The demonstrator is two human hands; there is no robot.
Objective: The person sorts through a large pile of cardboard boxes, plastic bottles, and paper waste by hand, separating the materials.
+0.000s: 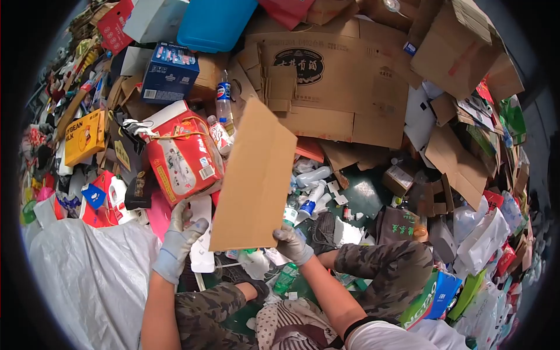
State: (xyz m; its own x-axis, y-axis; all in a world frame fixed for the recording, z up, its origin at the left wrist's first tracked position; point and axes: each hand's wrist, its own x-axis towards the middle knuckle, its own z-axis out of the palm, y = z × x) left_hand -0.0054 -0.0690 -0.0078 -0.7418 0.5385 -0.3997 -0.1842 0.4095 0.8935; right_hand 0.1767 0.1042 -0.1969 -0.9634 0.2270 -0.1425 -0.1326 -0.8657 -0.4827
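Note:
A flat brown cardboard piece (254, 181) stands nearly upright in front of me, its top narrowing to a slanted point. My right hand (293, 245), in a pale work glove, grips its lower right corner. To the left of the cardboard, my left hand (181, 240) wears the same kind of glove. Its fingers are apart and curved, and it holds nothing. Just above my left hand lies a red box (182, 154) with a yellow string round it. Plastic bottles (310, 198) lie behind the cardboard's right edge.
Large flattened cardboard (350, 87) lies at the back, beside a blue plastic tub (214, 23). A blue box (169, 73) and a yellow box (85, 137) sit on the left pile. A white sack (87, 280) is at lower left. Mixed packaging fills the right.

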